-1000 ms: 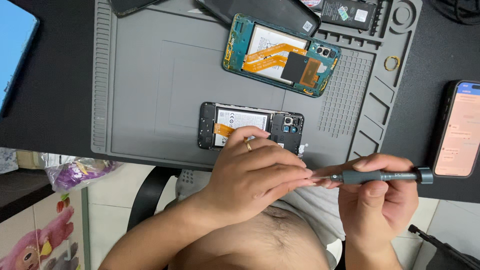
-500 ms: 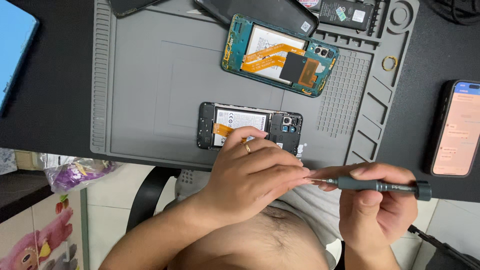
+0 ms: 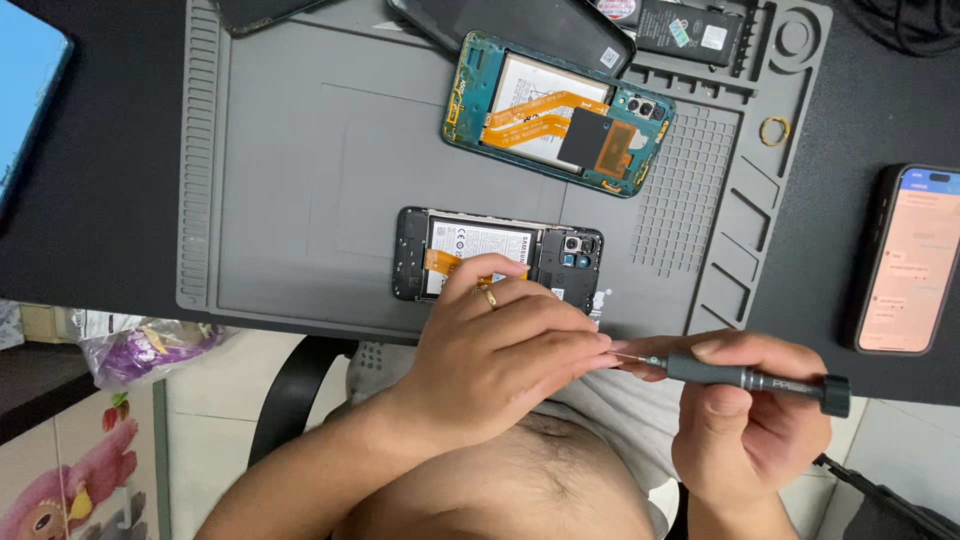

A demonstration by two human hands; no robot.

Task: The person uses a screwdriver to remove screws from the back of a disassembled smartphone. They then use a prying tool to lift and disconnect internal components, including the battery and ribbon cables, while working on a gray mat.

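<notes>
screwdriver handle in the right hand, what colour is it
Dark grey, with a black end cap: the screwdriver shows clearly in the head view.

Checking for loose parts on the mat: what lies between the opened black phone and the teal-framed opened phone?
In the head view, only bare grey repair mat shows between the black opened phone and the teal-framed phone.

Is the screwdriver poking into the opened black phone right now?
No, the dark grey metal screwdriver is held in the right hand off the mat's edge, away from the opened black phone, its tip at the left hand's fingers.
</notes>
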